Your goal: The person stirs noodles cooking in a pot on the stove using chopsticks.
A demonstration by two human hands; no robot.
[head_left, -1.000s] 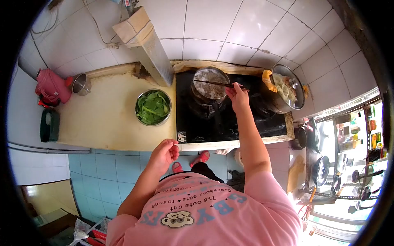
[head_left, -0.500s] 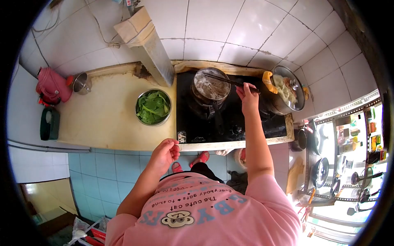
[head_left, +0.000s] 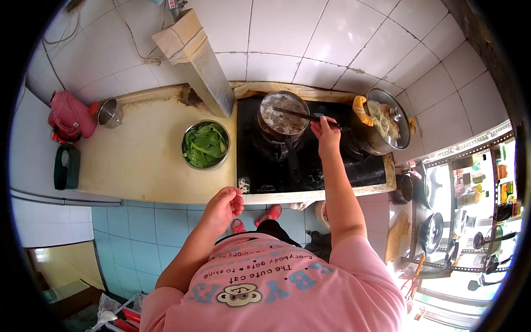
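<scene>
My right hand (head_left: pixel 326 130) is closed around a pair of dark chopsticks (head_left: pixel 304 115). Their tips reach into a saucepan (head_left: pixel 288 138) on the stove, where bubbly, foamy liquid (head_left: pixel 280 117) covers whatever is inside. My left hand (head_left: pixel 224 203) is curled in a loose fist in front of the counter edge, with nothing visible in it. Nearest to that hand on the counter is a metal bowl (head_left: pixel 220 162) full of green leafy vegetables (head_left: pixel 206 145).
A larger lidded pot (head_left: pixel 374 145) with a yellow cloth (head_left: pixel 362 110) at its handle stands on the right of the black stove (head_left: pixel 258 177). A metal cup (head_left: pixel 110 114) and a pink kettle-like container (head_left: pixel 72 116) are at the far left. Shelves with pans are on the right.
My right hand has moved slightly left and down with the chopsticks, whose tips now sit lower in the saucepan. My left hand has barely moved.
</scene>
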